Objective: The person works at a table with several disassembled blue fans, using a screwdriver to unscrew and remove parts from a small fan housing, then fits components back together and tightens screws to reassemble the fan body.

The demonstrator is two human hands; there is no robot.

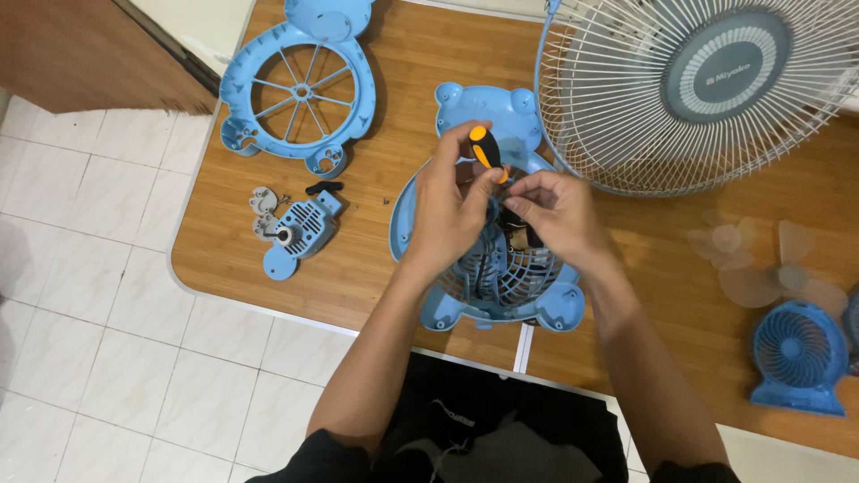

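My left hand (452, 210) grips a screwdriver with an orange and black handle (484, 148), held upright over a blue bear-shaped fan housing (488, 286) on the wooden table (376, 268). My right hand (559, 210) pinches something small beside the screwdriver shaft, just above the housing's grille; what it holds is hidden by the fingers. Dark parts inside the housing show below both hands.
A matching blue front grille frame (300, 85) lies at the back left. A small blue motor cover with loose grey parts (300, 231) sits left of the housing. A large white fan guard (698, 89) stands at the back right; a small blue fan (799, 353) and clear blades (761, 259) at the right.
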